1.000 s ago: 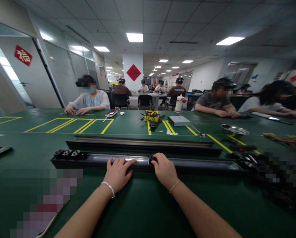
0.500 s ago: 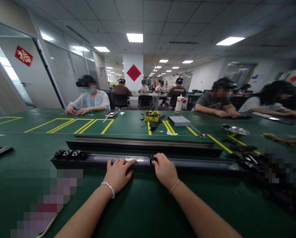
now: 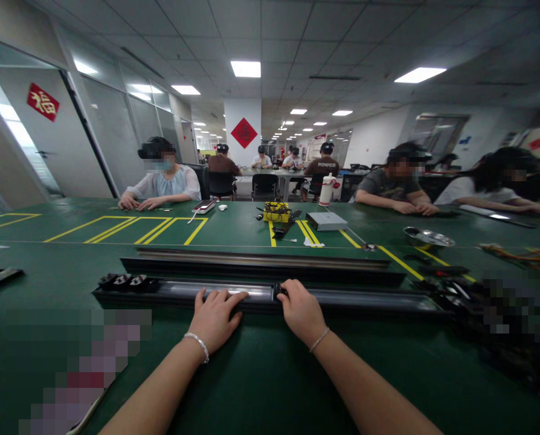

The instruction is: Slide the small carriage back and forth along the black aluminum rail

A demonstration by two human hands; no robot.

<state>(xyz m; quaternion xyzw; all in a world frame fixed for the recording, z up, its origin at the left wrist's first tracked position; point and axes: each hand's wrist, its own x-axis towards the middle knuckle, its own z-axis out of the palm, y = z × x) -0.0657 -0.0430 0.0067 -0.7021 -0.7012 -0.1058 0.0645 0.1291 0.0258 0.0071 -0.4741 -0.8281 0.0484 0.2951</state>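
A long black channel [image 3: 365, 300] lies across the green table. Resting on its near edge, my left hand [image 3: 216, 320] has its fingers spread, and the thumb points toward the middle. My right hand [image 3: 301, 311] pinches a small black part [image 3: 278, 291] seated in the channel near its centre. Several small black pieces with silvery tops [image 3: 122, 281] sit at the channel's left end. Just behind lies a second black rail [image 3: 261, 266]. My right fingertips partly hide the small part.
Dark parts and wires [image 3: 460, 296] crowd the right side. Farther back are a metal bowl [image 3: 428, 237], a grey box [image 3: 327, 221], a yellow box [image 3: 276, 212] with cables and a phone [image 3: 203, 207]. Other people sit across the table.
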